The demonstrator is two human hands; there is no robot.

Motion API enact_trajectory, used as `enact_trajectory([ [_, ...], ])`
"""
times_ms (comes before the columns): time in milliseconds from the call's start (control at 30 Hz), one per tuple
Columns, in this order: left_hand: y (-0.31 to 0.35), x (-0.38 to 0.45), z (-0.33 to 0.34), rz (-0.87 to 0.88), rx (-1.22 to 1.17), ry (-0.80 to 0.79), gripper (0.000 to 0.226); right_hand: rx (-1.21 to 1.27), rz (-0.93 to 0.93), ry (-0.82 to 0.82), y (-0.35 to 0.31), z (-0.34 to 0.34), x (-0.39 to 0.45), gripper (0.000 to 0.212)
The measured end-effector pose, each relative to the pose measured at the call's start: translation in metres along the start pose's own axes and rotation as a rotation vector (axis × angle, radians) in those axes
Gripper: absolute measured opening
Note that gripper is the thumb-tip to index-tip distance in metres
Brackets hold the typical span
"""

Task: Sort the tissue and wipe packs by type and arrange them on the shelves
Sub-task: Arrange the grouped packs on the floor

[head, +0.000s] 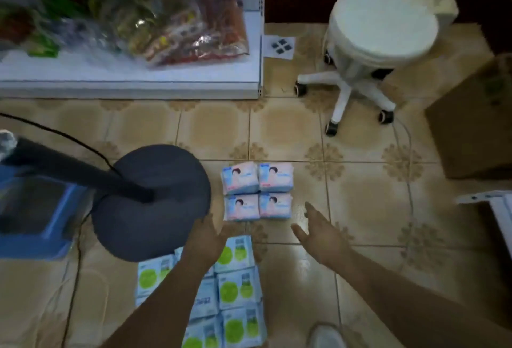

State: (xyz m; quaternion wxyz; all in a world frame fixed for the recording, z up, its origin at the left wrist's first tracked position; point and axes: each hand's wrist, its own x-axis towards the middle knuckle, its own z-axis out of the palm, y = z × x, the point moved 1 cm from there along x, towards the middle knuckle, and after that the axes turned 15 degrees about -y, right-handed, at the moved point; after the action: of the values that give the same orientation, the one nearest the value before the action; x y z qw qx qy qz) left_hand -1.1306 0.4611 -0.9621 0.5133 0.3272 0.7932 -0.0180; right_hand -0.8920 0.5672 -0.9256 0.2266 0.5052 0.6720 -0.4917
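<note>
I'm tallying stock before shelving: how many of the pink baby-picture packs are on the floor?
4, in a two-by-two block on the tiled floor: far-left pack, far-right pack, near-left pack, near-right pack. More could lie underneath; one layer shows.

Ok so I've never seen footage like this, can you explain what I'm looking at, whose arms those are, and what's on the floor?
There is one picture, from a camera worn on a person's head, looking down at their own arms. No robot is involved. The left hand and right hand are both open and hold nothing; they reach toward four pink packs lying in a square on the tiled floor. Nearer the person lie green packs, partly under the left arm. Beside them is a dark round stand base. Further off are a white stool, a cardboard box and a shelf holding blurred snack bags.
</note>
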Motion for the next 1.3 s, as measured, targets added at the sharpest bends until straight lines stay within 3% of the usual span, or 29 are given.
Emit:
enact_trajectory([
  [133, -0.035, 0.108, 0.038, -0.039, -0.107, 0.044, 0.062, 0.189, 0.000, 0.039, 0.033, 0.034, 0.104, 0.063],
  [233, -0.040, 0.159, 0.055, -0.028, -0.196, 0.082, 0.060, 0.338, 0.086, 0.046, 0.054, 0.051, 0.171, 0.071],
  [433, -0.038, 0.225, 0.083, -0.015, -0.643, -0.003, 0.107, 0.752, 0.129, -0.032, 0.084, 0.071, 0.244, 0.075],
  [467, -0.034, 0.222, 0.084, -0.022, -0.696, -0.021, 0.100, 0.817, 0.129, -0.065, 0.085, 0.073, 0.247, 0.068],
  [533, -0.031, 0.212, 0.083, -0.045, -0.784, -0.110, 0.062, 0.917, 0.130, -0.109, 0.089, 0.075, 0.243, 0.050],
  [567, -0.032, 0.207, 0.083, -0.050, -0.780, -0.153, 0.047, 0.945, 0.129, -0.117, 0.091, 0.075, 0.239, 0.041],
  [633, -0.032, 0.196, 0.080, -0.042, -0.794, -0.226, 0.041, 1.012, 0.111, -0.126, 0.092, 0.071, 0.229, 0.027],
  [733, -0.029, 0.173, 0.073, -0.011, -0.792, -0.250, 0.043, 1.101, 0.073, -0.196, 0.086, 0.066, 0.207, 0.039],
  [800, -0.023, 0.152, 0.069, -0.019, -0.814, -0.282, 0.056, 1.135, 0.078, -0.203, 0.081, 0.061, 0.184, 0.044],
  [900, -0.009, 0.113, 0.060, -0.025, -0.869, -0.323, 0.094, 1.147, 0.100, -0.179, 0.071, 0.046, 0.142, 0.051],
  [1000, 0.012, 0.069, 0.047, -0.031, -0.926, -0.309, 0.106, 1.171, 0.087, -0.177, 0.059, 0.019, 0.091, 0.051],
  [1100, 0.050, 0.008, 0.022, -0.044, -0.938, -0.290, 0.089, 1.216, 0.074, -0.164, 0.039, -0.015, 0.030, 0.051],
  [1200, 0.101, -0.059, -0.021, -0.018, -0.941, -0.202, 0.046, 1.219, 0.021, -0.133, 0.006, -0.066, -0.038, 0.049],
  [1300, 0.154, -0.130, -0.072, -0.005, -0.988, -0.151, 0.051, 1.224, -0.037, -0.070, -0.039, -0.131, -0.115, 0.048],
])
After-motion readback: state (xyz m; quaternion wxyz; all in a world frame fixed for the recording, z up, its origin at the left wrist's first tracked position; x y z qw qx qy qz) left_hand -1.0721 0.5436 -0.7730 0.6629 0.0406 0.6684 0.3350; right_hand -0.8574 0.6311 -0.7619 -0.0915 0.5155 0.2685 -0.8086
